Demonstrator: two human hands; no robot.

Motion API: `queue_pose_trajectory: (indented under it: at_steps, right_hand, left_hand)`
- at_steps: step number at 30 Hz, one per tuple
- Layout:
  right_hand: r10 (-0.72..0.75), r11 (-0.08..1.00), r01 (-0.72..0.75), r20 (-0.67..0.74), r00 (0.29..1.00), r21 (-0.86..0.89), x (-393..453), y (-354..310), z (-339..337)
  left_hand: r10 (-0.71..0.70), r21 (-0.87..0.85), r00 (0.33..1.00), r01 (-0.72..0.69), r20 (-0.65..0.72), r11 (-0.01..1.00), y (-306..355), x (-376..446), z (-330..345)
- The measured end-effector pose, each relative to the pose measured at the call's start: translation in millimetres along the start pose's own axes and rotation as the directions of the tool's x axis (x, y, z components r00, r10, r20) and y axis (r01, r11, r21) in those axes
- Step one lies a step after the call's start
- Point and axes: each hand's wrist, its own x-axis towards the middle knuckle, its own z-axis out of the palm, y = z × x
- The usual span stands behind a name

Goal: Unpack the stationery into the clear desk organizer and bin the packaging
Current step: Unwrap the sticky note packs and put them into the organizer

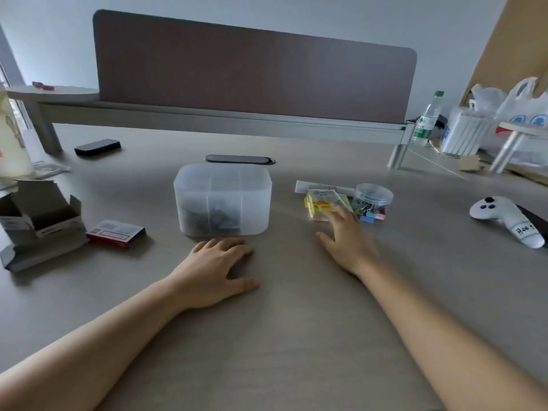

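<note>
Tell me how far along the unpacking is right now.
Partly done. The clear organizer already holds dark items, and an opened cardboard box sits emptied at the left, not yet binned. In hand: the right hand reaches onto the sticky-note pack; the left hand rests flat on the desk. Left: the notes, the binder clips and their round tub, the small red box, and the packaging.

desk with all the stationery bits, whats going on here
A person is sorting stationery at a desk. Their right hand reaches to the pack of sticky notes beside a clear tub of binder clips, fingertips on the pack, no grip yet. Their left hand rests flat before the clear desk organizer, which holds some dark items. An opened cardboard box sits left.
</note>
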Motion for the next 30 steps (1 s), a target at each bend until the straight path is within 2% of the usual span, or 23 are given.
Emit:
queue_pose_trajectory:
  at_steps: [3, 8, 12, 15, 18, 20, 23, 25, 27, 30]
  right_hand:
    - [0.043, 0.998, -0.045, -0.045, 0.998, -0.038, 21, 7, 6]
    - [0.087, 0.993, -0.089, -0.041, 0.995, -0.075, 36, 12, 11]
    - [0.009, 0.995, -0.027, -0.186, 0.982, -0.091, 34, 12, 12]
    - [-0.046, 0.997, 0.029, -0.244, 0.969, -0.074, 29, 10, 10]
    - [-0.124, 0.986, 0.158, -0.393, 0.911, 0.056, 16, -4, 1]
    - [-0.113, 0.954, 0.223, -0.452, 0.885, 0.199, 4, -18, -5]
    - [0.034, 0.803, 0.185, -0.353, 0.935, 0.567, -11, -42, -7]
    - [0.092, 0.643, 0.110, -0.219, 0.972, 0.758, -18, -57, -7]
    - [0.068, 0.504, 0.019, -0.061, 0.996, 0.864, -22, -67, -6]
    - [-0.029, 0.454, -0.034, 0.052, 0.998, 0.890, -24, -80, -3]
  left_hand:
    - [0.002, -0.007, 1.000, -0.002, -0.030, 1.000, 0, 2, 2]
    - [-0.003, -0.024, 0.998, 0.001, -0.057, 1.000, -2, 5, 5]
    - [0.002, -0.048, 0.996, -0.006, -0.084, 0.999, -2, 7, 5]
    - [-0.009, -0.077, 0.996, 0.002, -0.085, 0.997, 0, 6, 4]
    - [-0.033, -0.152, 0.993, 0.015, -0.117, 0.988, 1, 5, 3]
    - [-0.078, -0.257, 0.983, 0.033, -0.166, 0.966, 1, 5, 1]
    - [-0.141, -0.385, 0.960, 0.039, -0.240, 0.922, 2, 3, -1]
    - [-0.191, -0.518, 0.948, 0.034, -0.254, 0.855, 4, 3, -3]
    - [-0.252, -0.719, 0.938, 0.004, -0.239, 0.695, 8, 3, -5]
    - [-0.299, -0.904, 0.931, -0.068, -0.210, 0.422, 12, 0, -13]
